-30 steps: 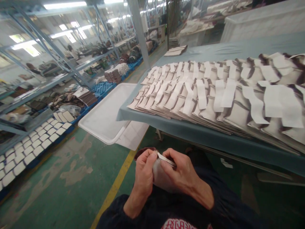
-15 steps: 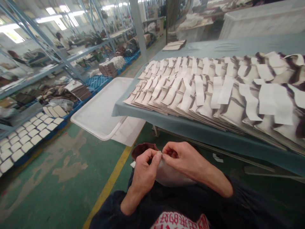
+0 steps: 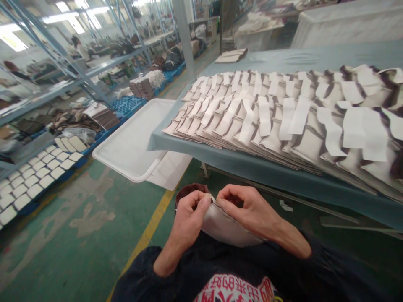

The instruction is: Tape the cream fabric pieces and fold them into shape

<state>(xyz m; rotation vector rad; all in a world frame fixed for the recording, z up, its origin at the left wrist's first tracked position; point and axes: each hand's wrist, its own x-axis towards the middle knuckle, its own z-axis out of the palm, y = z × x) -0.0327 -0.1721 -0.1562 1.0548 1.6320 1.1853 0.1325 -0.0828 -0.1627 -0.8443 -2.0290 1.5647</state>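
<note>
Above my lap I hold a sewn fabric piece, pale on the side facing me and dark reddish brown at its far left part. My left hand pinches its upper edge between thumb and forefinger. Just to the right, my right hand pinches the same edge, with a short stretch of seam showing between the two fingertips. Part of the piece is hidden behind my hands. Many similar pale pieces with brown edges lie overlapped in rows on the table ahead, with white paper strips on them.
The table has a blue-green cover. A white plastic bin stands at its left end. Blue racks with stacked goods and pale pads line the left side. A larger white bin is behind the table. A yellow line crosses the green floor.
My hands have moved slightly apart along the edge, so more of the pale fabric and its seam shows between them. The view has shifted a little.
</note>
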